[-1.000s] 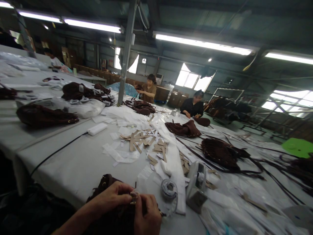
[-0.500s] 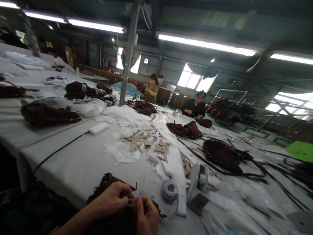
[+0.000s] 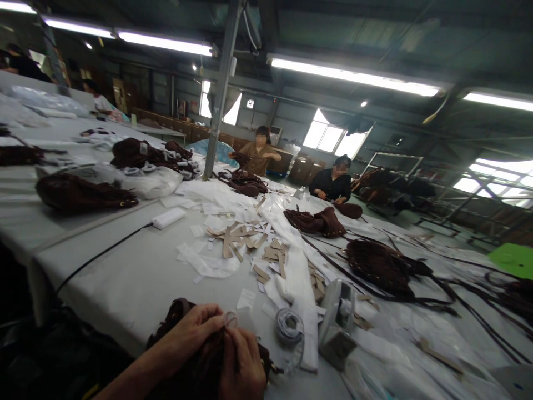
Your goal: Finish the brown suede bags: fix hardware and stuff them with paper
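1. Head view: a small clear piece (image 3: 231, 318) is pinched at bottom centre, in the grip of the left hand (image 3: 204, 323) and right hand (image 3: 245, 358).
2. A dark brown bag (image 3: 200, 372) is seen beneath them.
3. On the bench (image 3: 137, 278), to their right, a grey roll (image 3: 288, 326) is seen.

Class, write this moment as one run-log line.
left hand: pinching small clear piece | right hand: close beside it, hold unclear | dark brown item: under both hands | grey roll: on table, rightward
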`<action>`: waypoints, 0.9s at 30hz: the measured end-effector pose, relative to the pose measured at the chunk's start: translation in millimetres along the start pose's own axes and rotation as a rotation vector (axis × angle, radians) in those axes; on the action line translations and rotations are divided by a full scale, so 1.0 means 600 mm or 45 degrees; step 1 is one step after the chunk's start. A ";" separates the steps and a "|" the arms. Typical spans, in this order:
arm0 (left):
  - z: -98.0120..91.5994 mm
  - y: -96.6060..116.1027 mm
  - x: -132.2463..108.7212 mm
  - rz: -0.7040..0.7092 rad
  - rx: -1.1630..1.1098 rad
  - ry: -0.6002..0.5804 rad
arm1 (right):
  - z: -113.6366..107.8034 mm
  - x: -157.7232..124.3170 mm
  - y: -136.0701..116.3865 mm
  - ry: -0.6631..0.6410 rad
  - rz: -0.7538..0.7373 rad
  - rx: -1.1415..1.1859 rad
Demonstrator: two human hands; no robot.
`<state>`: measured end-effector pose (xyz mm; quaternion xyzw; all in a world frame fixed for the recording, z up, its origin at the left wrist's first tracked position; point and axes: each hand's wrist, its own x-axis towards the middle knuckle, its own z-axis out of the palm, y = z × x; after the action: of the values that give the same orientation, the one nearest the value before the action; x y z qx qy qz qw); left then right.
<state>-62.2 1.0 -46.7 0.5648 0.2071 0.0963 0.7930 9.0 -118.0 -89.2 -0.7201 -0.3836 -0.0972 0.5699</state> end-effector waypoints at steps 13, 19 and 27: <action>-0.004 0.007 0.000 0.148 -0.091 -0.008 | -0.002 0.043 -0.010 -0.293 0.924 0.714; -0.030 0.019 -0.018 0.155 -0.224 -0.243 | -0.005 0.065 -0.023 -0.281 0.952 0.724; -0.033 0.041 -0.011 0.273 0.099 -0.125 | -0.002 0.068 -0.025 -0.346 0.867 0.562</action>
<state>-74.8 23.6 -27.5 0.6180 0.1102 0.1448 0.7648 27.3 -100.5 -54.0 -0.6726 -0.2073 0.2768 0.6542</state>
